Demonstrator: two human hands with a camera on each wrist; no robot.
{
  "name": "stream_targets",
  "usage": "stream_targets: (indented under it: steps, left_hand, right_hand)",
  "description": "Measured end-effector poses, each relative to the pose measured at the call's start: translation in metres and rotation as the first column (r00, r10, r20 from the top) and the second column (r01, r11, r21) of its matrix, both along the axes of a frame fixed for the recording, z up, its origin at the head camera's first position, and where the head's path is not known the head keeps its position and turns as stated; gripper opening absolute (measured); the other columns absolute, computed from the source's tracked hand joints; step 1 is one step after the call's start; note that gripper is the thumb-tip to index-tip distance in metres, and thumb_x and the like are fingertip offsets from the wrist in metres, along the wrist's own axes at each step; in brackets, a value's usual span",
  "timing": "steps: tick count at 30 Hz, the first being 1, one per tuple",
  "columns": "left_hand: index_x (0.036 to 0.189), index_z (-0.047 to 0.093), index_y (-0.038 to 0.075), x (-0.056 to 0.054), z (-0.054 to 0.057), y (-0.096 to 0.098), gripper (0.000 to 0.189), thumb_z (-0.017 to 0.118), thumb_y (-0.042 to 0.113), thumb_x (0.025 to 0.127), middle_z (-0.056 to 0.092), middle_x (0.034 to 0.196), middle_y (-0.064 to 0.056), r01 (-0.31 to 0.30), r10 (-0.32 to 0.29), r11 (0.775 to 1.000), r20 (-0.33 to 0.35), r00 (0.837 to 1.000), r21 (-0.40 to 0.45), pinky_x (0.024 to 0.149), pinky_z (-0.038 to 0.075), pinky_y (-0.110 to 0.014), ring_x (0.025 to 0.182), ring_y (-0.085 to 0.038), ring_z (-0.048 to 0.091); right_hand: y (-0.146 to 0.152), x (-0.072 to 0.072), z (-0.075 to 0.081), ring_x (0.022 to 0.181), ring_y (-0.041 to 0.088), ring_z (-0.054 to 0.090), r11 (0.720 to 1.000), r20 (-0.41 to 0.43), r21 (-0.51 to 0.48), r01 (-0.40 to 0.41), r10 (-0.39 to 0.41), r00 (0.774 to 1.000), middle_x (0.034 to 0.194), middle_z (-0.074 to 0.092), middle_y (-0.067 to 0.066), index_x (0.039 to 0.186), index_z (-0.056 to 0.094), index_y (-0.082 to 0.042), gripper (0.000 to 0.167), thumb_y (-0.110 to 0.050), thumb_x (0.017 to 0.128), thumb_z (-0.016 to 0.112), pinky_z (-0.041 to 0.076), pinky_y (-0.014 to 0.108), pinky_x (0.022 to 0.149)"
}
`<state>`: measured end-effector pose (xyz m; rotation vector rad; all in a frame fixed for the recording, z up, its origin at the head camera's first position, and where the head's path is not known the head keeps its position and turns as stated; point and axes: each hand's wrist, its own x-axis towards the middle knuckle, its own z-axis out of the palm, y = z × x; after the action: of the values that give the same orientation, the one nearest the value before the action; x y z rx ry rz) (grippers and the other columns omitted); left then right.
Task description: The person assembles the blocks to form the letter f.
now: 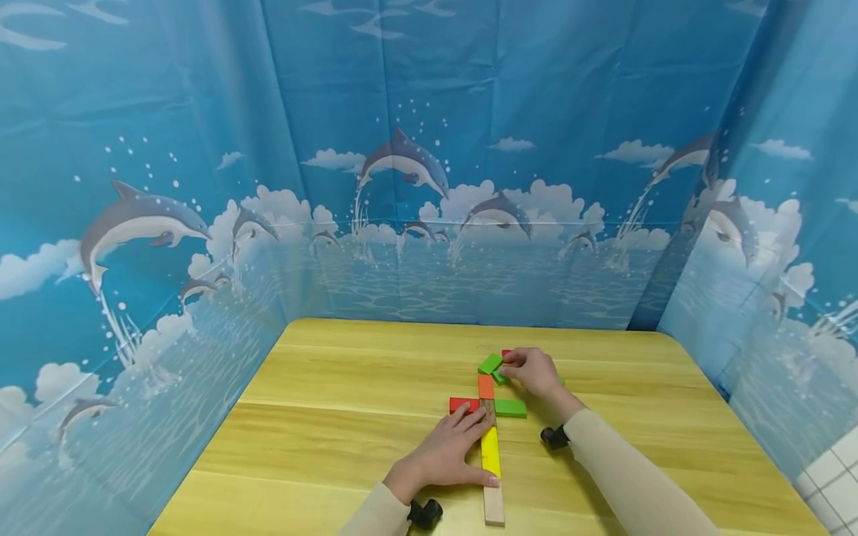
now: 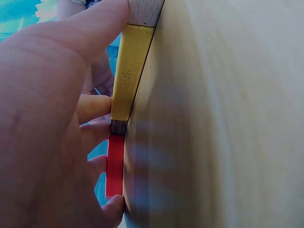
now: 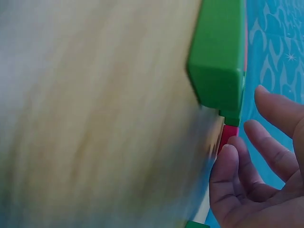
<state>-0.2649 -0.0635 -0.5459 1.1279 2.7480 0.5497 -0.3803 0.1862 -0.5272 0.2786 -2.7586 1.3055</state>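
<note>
Wooden blocks form a line. A pale block (image 1: 494, 506) is nearest, then a yellow block (image 1: 491, 452), a dark brown block (image 1: 488, 408) and an orange block (image 1: 485, 386). A red block (image 1: 462, 405) and a green block (image 1: 510, 408) flank the brown one. My left hand (image 1: 450, 450) spreads over the line, fingertips on the brown and red blocks, thumb where yellow meets pale. At the far end, my right hand (image 1: 532, 372) pinches another red block (image 3: 229, 135) with thumb and index finger, partly hidden. Beside it, a tilted green block (image 1: 491, 363) overlaps another green block (image 1: 500, 377).
The blocks lie on a yellow wood-grain table (image 1: 322, 417). One more green piece (image 1: 562, 380) peeks out behind the right wrist. A blue curtain (image 1: 429, 275) with dolphins hangs behind the table and along both sides. Black wrist cameras sit close over the tabletop.
</note>
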Motion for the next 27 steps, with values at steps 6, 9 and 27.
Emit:
stream_targets:
  steps: [6,9,27]
  left_hand:
    - [0.163,0.018,0.031,-0.0022,0.0014,0.0008,0.096,0.056,0.076,0.087,0.011,0.168,0.008,0.001,-0.001,1.000,0.004,1.000,0.004,0.116,0.022,-0.061,0.154,-0.029,0.005]
    - [0.163,0.019,0.030,-0.0019,0.0024,0.0005,0.096,0.056,0.075,0.087,0.011,0.168,0.007,0.002,-0.002,1.000,0.013,1.000,0.006,0.116,0.021,-0.062,0.154,-0.029,0.005]
    - [0.162,0.021,0.029,-0.0056,0.0020,0.0035,0.094,0.057,0.073,0.088,0.013,0.168,0.004,-0.003,0.003,1.000,0.016,1.000,0.016,0.115,0.022,-0.063,0.154,-0.029,0.006]
  right_hand:
    - [0.0002,0.0009,-0.0029,0.095,0.024,0.063,0.999,0.001,0.035,-0.004,0.004,1.000,0.110,0.071,0.009,0.121,0.071,-0.003,0.037,-0.022,0.090,0.078,0.054,0.042,0.077]
    - [0.0003,-0.0001,-0.0039,0.096,0.026,0.062,0.999,0.004,0.046,-0.009,0.009,1.000,0.110,0.071,0.010,0.120,0.072,-0.002,0.038,-0.023,0.089,0.080,0.054,0.042,0.078]
    - [0.0083,-0.0075,-0.0078,0.103,0.031,0.066,0.997,0.047,0.068,-0.031,0.028,0.998,0.115,0.071,0.014,0.120,0.073,0.000,0.036,-0.021,0.091,0.077,0.057,0.045,0.081]
